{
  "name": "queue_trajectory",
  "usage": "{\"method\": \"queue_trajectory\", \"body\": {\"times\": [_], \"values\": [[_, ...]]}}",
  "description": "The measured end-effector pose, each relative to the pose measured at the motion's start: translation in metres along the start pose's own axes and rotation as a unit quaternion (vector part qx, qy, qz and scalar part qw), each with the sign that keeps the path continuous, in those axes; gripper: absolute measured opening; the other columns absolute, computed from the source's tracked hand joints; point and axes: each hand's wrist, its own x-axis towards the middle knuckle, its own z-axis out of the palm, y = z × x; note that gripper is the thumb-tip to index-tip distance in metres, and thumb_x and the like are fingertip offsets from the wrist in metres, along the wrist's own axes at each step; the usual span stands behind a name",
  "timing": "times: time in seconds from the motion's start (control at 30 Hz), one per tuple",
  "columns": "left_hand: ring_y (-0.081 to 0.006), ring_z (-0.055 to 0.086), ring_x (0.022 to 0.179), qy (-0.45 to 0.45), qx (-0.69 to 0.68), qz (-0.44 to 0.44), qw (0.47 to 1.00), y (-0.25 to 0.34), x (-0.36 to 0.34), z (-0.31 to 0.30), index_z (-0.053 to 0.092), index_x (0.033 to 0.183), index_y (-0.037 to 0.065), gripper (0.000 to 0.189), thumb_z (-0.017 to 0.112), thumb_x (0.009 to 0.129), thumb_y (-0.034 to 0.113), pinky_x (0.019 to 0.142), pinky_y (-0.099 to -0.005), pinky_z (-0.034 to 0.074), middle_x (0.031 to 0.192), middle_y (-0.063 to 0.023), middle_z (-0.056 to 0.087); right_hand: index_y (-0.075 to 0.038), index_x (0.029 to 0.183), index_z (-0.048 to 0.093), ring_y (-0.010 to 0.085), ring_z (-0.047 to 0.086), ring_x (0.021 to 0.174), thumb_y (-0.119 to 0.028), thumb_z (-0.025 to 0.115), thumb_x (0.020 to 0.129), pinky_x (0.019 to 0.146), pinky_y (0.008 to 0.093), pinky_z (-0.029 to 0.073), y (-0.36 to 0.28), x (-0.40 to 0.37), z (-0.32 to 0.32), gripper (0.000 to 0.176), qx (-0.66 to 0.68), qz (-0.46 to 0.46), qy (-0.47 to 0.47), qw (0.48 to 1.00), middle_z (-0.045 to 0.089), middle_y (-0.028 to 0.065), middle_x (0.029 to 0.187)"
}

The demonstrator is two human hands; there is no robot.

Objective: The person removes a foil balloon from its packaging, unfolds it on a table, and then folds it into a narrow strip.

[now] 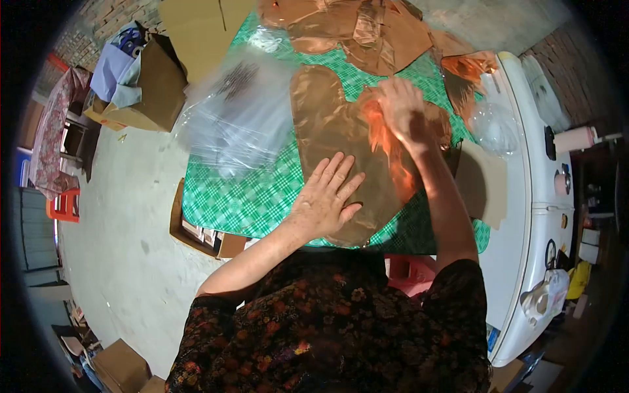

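A flat, uninflated copper-coloured foil balloon [327, 128] with rounded lobes lies on a green checked tablecloth [229, 209]. My left hand [324, 200] rests flat on its lower left part, palm down with the fingers spread. Over the balloon's upper right part is my right hand [401, 111], smeared by motion, so its fingers do not show clearly. Beneath and beside that hand the foil is creased and shines bright orange. More copper foil pieces [373, 36] lie at the far end of the table.
Clear plastic bags [239, 124] are piled on the table's left side. A cardboard box [160, 85] stands beyond them, and another box [229, 245] sits below the table's left edge. A white fridge [517, 196] lies along the right, with a clear plastic bag [495, 124] on it.
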Motion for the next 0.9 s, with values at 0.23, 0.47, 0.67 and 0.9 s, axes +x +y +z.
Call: {"method": "queue_trajectory", "body": {"times": [0.23, 0.47, 0.67, 0.9], "values": [[-0.0398, 0.027, 0.153, 0.009, -0.019, 0.004, 1.000, 0.000, 0.002, -0.001, 0.048, 0.151, 0.011, 0.064, 0.060, 0.098, 0.044, 0.125, -0.0530, 0.023, 0.161, -0.0203, 0.035, -0.010, 0.148, 0.046, 0.0434, 0.031, 0.144, -0.042, 0.053, 0.101, 0.117, 0.0647, 0.022, -0.054, -0.059, -0.001, 0.057, -0.007, 0.099, -0.131, 0.986, 0.044, 0.0175, 0.148], [-0.0444, 0.067, 0.107, 0.327, -0.299, 0.167, 0.881, 0.040, -0.005, -0.132, 0.071, 0.109, -0.001, 0.036, 0.075, 0.076, 0.013, 0.095, -0.0504, 0.053, 0.125, -0.0214, 0.066, -0.011, 0.160, 0.032, 0.0432, 0.013, 0.156, -0.050, 0.041, 0.105, 0.119, 0.0706, 0.007, -0.066, -0.054, -0.012, 0.068, 0.034, 0.161, -0.207, 0.964, 0.020, 0.0180, 0.169], [-0.0233, 0.059, 0.092, 0.677, -0.384, 0.546, 0.309, 0.089, 0.001, -0.215, 0.062, 0.113, 0.008, 0.021, 0.064, 0.096, 0.021, 0.071, -0.0365, 0.054, 0.113, -0.0074, 0.060, -0.013, 0.161, 0.032, 0.0408, 0.008, 0.157, -0.053, 0.038, 0.105, 0.121, 0.0689, 0.005, -0.065, -0.051, -0.014, 0.069, 0.068, 0.193, -0.239, 0.949, 0.020, 0.0165, 0.169], [-0.0165, 0.059, 0.087, 0.443, -0.644, 0.482, 0.395, 0.109, -0.011, -0.221, 0.067, 0.111, 0.009, 0.012, 0.061, 0.101, 0.011, 0.066, -0.0272, 0.052, 0.101, -0.0059, 0.063, -0.005, 0.139, 0.053, 0.0369, 0.043, 0.135, -0.042, 0.056, 0.101, 0.112, 0.0563, 0.033, 0.002, -0.016, -0.029, 0.053, -0.014, 0.147, -0.086, 0.985, 0.053, 0.0182, 0.139]]}}
